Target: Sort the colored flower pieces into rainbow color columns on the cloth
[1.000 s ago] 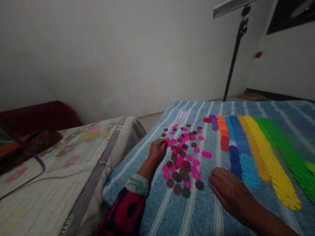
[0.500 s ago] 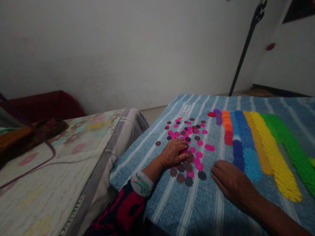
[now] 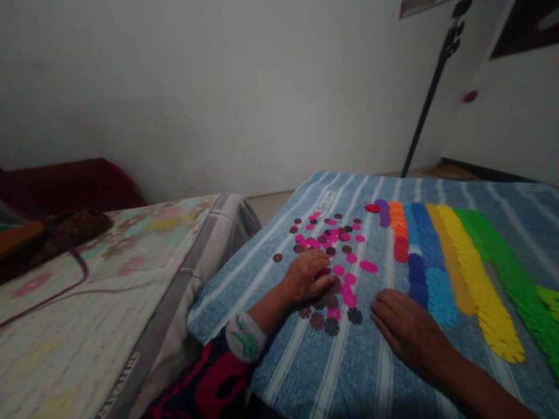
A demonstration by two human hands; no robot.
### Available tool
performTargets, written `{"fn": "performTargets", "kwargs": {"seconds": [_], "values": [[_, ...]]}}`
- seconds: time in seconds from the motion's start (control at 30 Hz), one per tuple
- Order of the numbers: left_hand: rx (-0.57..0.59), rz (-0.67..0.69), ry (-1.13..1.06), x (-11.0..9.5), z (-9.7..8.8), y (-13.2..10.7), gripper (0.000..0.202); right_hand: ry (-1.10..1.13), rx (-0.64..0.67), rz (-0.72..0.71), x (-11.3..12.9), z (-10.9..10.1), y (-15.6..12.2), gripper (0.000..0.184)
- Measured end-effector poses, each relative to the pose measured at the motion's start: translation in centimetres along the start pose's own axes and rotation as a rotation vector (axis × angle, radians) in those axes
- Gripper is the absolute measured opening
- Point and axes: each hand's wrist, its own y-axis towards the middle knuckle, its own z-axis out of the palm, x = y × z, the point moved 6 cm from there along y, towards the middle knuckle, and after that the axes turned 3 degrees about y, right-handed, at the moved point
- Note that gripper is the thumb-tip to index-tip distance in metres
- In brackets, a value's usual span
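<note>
My left hand [image 3: 305,276] lies over a scatter of small notched plastic discs. Its thumb stands apart from the bent fingers, and a bit of pink shows in the gap. Around it are pink discs [image 3: 368,266], brown discs [image 3: 317,321] and black discs [image 3: 355,316], some overlapping. To their right my right hand [image 3: 404,317] rests low over the blue striped cloth [image 3: 371,372], fingers together and curled under; whatever they hold is hidden. Beyond it run overlapped rows of discs sorted by colour, among them a yellow row [image 3: 476,267] and a blue row [image 3: 425,233].
Green discs [image 3: 510,273], orange discs [image 3: 397,215] and purple discs [image 3: 383,212] form more rows on the right. A second bed with a floral cover [image 3: 144,256] stands at the left across a gap. A black stand [image 3: 425,116] leans near the wall.
The whole view has shifted slightly. My left hand's thumb and fingers have moved a little over the discs. My right hand stays in nearly the same place.
</note>
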Motion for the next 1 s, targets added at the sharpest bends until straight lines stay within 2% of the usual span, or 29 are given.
{"fn": "performTargets", "kwargs": {"seconds": [0.07,0.13,0.23,0.3,0.47,0.7,0.77,0.83,1.0], "values": [[0.093,0.167,-0.038,-2.9,0.8,-0.2,0.043,0.011,0.003,0.009,0.0,0.1,0.0,0.018],[0.185,0.279,-0.037,-5.1,1.7,-0.6,0.050,0.014,-0.009,0.014,0.1,0.1,0.1,0.019],[0.275,0.336,0.009,-6.5,2.8,-1.3,0.049,0.006,-0.039,0.020,0.1,0.1,0.2,0.020],[0.278,0.309,0.046,-6.3,3.1,-1.6,0.042,0.000,-0.047,0.030,0.1,0.2,0.3,0.020],[0.177,0.221,0.131,-4.5,2.8,-1.6,0.030,-0.021,-0.041,0.050,0.1,0.3,0.7,0.016],[-0.057,0.164,0.239,-2.9,1.9,-1.0,0.023,-0.028,-0.026,0.066,0.2,0.1,1.1,0.014],[-0.032,0.148,0.245,-3.1,1.9,-0.1,0.021,-0.042,-0.016,0.064,0.3,0.1,1.2,0.014],[0.040,0.154,0.239,-3.6,2.2,1.2,0.020,-0.058,-0.008,0.064,0.3,0.1,1.2,0.014],[0.156,0.260,0.201,-5.5,4.1,4.8,0.022,-0.076,-0.031,0.050,0.3,0.1,1.2,0.016]]}}
